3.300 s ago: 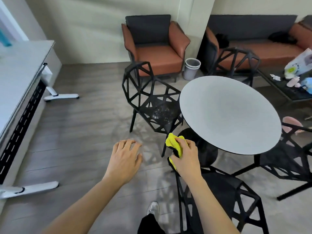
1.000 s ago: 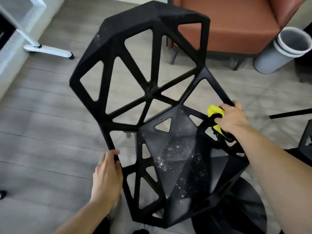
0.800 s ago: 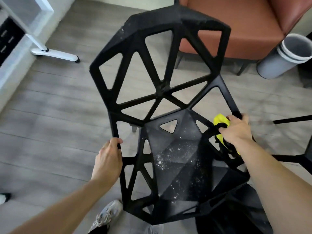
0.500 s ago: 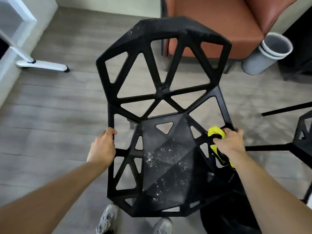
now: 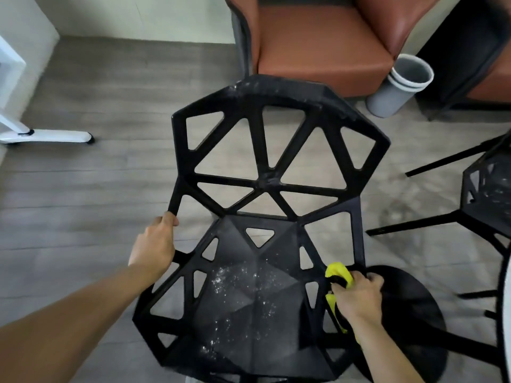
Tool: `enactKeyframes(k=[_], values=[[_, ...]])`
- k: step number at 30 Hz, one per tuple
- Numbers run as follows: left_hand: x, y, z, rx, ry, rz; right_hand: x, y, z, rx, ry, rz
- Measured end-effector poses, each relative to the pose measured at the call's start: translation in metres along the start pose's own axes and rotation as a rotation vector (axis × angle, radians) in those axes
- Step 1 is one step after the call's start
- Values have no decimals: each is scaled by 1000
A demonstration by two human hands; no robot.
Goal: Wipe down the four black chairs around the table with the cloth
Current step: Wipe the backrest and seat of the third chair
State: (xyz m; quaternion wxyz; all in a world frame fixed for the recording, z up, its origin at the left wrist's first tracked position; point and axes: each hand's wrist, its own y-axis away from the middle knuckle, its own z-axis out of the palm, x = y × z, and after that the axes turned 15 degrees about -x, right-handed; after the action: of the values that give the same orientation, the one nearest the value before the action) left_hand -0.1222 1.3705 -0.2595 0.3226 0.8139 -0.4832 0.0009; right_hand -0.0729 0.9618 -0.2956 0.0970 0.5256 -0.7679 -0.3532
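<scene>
A black chair with a geometric cut-out frame fills the middle of the head view, its seat speckled with white dust. My left hand grips the chair's left edge where back meets seat. My right hand grips the chair's right edge, with the yellow cloth bunched in the same grasp. A second black chair shows at the right edge, also dusty.
An orange-brown armchair stands just beyond the chair's back. A grey waste bin stands to its right. The round black table base lies at lower right, under the table's pale rim. A white desk foot is at left.
I went from the table to this chair and took hold of both its sides. Over the last second the chair has slid toward me and lower in view.
</scene>
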Motion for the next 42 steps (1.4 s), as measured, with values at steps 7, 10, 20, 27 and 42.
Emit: enactKeyframes(k=[7,10,20,27,42], values=[[-16,-1,-7,-27,-19,62,2,35,26,2,-175,25],[-12,4,-4,-89,-65,37,-8,49,15,84,-322,5],[91,-4,-118,475,-171,439,-146,72,-108,326,-624,-481],[147,-62,-156,412,-174,394,-244,49,-210,709,-741,-762],[133,-92,-132,676,-80,485,-262,-9,-208,357,-519,-609]])
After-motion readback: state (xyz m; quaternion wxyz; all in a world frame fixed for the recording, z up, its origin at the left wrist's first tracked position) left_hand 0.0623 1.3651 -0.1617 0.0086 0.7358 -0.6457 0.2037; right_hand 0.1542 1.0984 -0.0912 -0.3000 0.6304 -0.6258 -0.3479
